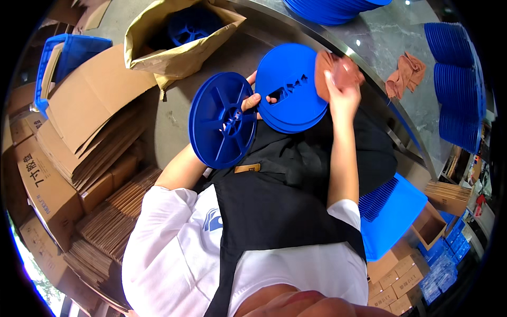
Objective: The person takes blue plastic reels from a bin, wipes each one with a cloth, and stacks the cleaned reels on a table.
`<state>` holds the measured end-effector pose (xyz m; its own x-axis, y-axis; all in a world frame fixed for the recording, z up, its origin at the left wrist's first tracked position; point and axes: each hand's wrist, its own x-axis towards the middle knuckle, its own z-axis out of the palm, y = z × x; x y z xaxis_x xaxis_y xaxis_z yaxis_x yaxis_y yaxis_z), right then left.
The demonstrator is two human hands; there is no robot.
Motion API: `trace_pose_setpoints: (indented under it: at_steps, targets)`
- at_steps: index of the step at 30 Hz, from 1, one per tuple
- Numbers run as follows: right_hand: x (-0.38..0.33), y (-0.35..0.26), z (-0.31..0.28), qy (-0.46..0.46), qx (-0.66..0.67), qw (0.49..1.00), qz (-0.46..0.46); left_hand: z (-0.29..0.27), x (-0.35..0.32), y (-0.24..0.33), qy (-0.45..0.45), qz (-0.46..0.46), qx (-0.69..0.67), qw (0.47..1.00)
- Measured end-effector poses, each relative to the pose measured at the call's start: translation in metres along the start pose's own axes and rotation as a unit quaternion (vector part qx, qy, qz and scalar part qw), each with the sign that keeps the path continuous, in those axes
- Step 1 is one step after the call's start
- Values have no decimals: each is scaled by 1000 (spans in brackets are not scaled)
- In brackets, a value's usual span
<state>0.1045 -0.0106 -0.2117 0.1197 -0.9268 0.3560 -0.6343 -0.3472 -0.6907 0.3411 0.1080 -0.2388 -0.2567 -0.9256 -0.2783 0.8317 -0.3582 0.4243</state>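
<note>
Two blue plastic reels are held up in front of my lap. The spoked reel [216, 113] stands tilted on the left; beside it is a flat-faced reel [293, 66] with cut-out slots in its middle. My left hand [252, 100] is closed between them, its thumb at the spoked reel's edge and a fingertip showing through a slot of the flat-faced one. Part of that hand is hidden behind the reels. Closed on a brown cloth [322, 76], my right hand [344, 87] presses it to the right rim of the flat-faced reel. That hand is slightly blurred.
A yellowish sack [206, 53] holding blue reels stands ahead. On the metal-edged table [375, 45] lie another brown cloth [405, 75] and stacked blue reels [453, 79]. Flattened cardboard [100, 95] and boxes [47, 179] crowd the left; a blue bin [396, 222] sits by my right side.
</note>
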Motion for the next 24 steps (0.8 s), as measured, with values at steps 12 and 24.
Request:
trace_pose_setpoints:
  at_steps: [12,24]
  targets:
    - [-40,-87,-12,-270,34,917,-292,-11,-5,10,-14,21,95,995]
    - [-9,-3,-18,57,509,778,364,4,2,11,4,25,180,983]
